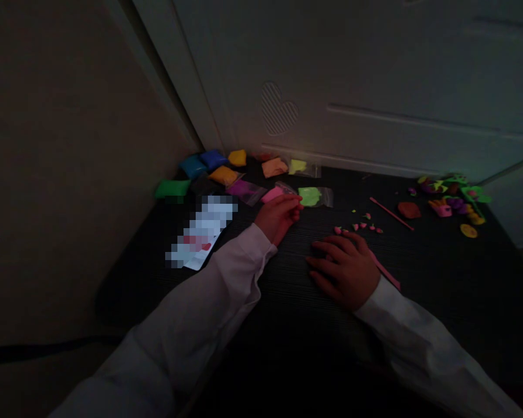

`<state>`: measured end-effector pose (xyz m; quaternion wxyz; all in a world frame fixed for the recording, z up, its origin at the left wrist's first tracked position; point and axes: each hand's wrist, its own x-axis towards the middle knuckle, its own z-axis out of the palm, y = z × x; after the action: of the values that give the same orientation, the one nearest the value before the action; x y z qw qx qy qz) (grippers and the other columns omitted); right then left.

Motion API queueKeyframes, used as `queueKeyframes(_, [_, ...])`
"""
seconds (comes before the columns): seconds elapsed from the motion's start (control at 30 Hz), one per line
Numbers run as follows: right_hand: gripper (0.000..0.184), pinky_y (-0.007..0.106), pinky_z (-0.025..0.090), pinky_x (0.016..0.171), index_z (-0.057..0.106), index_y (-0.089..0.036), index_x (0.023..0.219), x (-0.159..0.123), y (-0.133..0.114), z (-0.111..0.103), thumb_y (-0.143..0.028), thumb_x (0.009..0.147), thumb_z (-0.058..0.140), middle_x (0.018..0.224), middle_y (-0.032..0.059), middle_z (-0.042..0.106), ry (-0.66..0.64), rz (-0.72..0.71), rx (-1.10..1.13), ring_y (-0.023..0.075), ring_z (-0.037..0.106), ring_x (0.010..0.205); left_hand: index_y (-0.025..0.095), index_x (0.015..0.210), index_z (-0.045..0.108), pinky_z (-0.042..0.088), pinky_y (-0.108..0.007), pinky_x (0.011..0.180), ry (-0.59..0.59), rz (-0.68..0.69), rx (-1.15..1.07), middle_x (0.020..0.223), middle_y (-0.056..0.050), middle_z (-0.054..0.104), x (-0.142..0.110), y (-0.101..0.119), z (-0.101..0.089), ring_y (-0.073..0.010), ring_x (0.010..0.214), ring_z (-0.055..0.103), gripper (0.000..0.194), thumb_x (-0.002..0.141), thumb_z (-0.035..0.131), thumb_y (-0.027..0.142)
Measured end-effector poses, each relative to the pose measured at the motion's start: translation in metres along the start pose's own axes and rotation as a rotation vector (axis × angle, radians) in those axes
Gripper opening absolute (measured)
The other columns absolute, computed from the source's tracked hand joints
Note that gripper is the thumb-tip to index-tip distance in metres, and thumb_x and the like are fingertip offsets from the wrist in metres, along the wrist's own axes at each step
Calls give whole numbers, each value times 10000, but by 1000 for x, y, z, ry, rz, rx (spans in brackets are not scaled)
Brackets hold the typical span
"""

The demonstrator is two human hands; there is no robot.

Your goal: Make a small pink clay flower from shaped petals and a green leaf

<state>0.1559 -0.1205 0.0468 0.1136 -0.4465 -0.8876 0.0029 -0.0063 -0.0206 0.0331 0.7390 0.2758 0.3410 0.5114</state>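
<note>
My left hand [278,215] reaches forward over the dark table [440,278], fingers curled on a pink clay bag [273,193]. A light green clay bag [310,196] lies just right of its fingertips. My right hand [346,268] rests palm down on the table, fingers spread, over a pink stick [386,273] that pokes out at its right side. Several tiny pink clay pieces [361,225] lie just beyond its fingers. Both arms wear white sleeves.
Several bags of coloured clay [220,168] lie along the back by a white panel with a heart cut-out [278,110]. A thin pink rod [391,213], a red lump [408,210] and bright clay figures [453,197] sit at right. A paper sheet [203,232] lies left.
</note>
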Motion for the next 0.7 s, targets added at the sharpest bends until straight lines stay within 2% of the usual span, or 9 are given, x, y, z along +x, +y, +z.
queueKeyframes(0.27, [278,499,187,934,574,-305,998,-1,0,0,-397,791,414,1143,-1,534,-12,15,11,232,407,1064,115,741,591,377,-179,527,3,0,1,611,-4,572,0,0,-1,-51,551,507,122,621,608,137])
queueKeyframes(0.53, [262,456,243,907,584,-257,978,0,2,2,-349,783,436,1077,39,550,10,46,133,205,440,1022,111,742,589,363,-176,529,-9,12,7,616,-5,572,1,-2,-1,-46,551,500,147,602,629,128])
queueKeyframes(0.7, [252,447,240,916,590,-247,966,0,2,0,-334,782,442,1057,40,555,21,49,154,198,446,1012,109,743,585,358,-174,535,-3,5,33,628,2,566,0,-1,1,-41,554,495,158,596,639,130])
